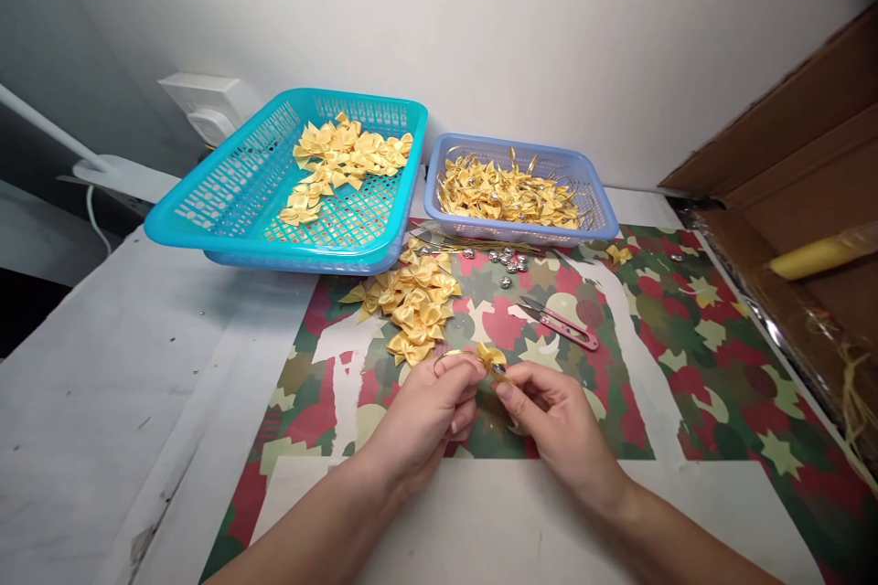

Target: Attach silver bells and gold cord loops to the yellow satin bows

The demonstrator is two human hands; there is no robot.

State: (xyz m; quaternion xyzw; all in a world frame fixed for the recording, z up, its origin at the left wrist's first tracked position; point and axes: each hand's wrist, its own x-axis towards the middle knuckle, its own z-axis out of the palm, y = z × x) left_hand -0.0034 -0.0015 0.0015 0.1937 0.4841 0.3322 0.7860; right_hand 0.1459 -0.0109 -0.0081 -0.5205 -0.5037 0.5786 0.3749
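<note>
Between my two hands is a small yellow ribbon bow (489, 355) with a silver jingle bell (498, 369) at its lower side. My left hand (445, 398) is closed, pinching the bow's left side, and a thin gold cord (449, 355) loops out over its fingers. From the right, my right hand (541, 402) pinches at the bell and the bow's lower edge with thumb and forefinger. The exact grip on the cord is hidden by the fingers. Just beyond my left hand lies a pile of loose yellow bows (415, 306).
A teal basket (404, 228) with yellow bows stands back left. Beside it, a blue-violet basket (604, 210) holds bows with gold cords. Several silver bells (508, 265), gold cords (473, 243) and pink thread snips (569, 327) lie on the patterned sheet. A cardboard box (788, 201) borders the right.
</note>
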